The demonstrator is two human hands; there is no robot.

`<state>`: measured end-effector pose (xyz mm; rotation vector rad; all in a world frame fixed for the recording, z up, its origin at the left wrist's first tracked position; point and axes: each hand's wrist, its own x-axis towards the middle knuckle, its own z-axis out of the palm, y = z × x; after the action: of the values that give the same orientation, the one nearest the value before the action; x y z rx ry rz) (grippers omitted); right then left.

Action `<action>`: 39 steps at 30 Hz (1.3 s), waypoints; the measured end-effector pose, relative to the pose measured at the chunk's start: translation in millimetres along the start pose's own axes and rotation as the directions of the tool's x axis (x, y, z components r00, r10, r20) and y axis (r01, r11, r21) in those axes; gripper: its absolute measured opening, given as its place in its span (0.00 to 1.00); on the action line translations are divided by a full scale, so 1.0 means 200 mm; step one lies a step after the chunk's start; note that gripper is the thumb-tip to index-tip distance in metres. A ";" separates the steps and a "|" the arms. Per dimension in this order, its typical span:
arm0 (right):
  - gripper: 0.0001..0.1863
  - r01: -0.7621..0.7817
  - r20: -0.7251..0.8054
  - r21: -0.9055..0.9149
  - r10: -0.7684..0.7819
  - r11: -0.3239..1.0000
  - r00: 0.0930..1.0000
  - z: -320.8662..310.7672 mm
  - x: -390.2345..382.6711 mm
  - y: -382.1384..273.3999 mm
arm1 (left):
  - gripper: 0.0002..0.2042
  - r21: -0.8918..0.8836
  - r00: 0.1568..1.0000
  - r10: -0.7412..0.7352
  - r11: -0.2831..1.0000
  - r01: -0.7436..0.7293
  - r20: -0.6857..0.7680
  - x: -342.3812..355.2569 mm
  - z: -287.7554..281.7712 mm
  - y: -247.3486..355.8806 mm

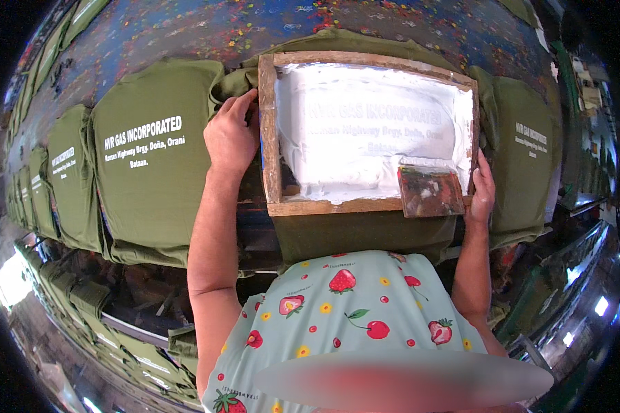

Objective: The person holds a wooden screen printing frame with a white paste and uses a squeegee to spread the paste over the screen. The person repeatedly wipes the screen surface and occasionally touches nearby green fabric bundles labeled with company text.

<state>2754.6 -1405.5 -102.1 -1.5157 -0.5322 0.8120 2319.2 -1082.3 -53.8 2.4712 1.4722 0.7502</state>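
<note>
A wooden screen-printing frame (269,148) lies in front of me over an olive-green shirt (365,237). Thick white ink (372,96) coats its mesh, with faint lettering showing through. A dark, ink-stained squeegee (430,191) leans across the frame's near right corner, its edge in the ink. My left hand (232,134) is closed at the frame's left side, its fingertips against the wood beside a bunched shirt edge; part of its grip is hidden. Along the right side, near the squeegee, my right hand (482,189) grips the frame with bent fingers.
To the left lies a printed olive shirt (148,165) with white lettering, with several more beyond it. Another printed shirt (527,151) is at the right. The far tabletop (186,34) is splattered with paint. More olive garments (138,358) lie on a lower-left rack.
</note>
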 end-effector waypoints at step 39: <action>0.30 0.063 -0.024 0.015 -0.063 0.998 0.998 -0.02 0.00 -0.06 | 0.05 -0.199 0.986 -0.061 0.980 0.029 -0.157 -0.10 -0.07 0.05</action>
<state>2758.1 -1406.8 -91.2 -1.4848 -0.5519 0.7467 2313.0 -1106.3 -44.5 2.2693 1.4245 1.0554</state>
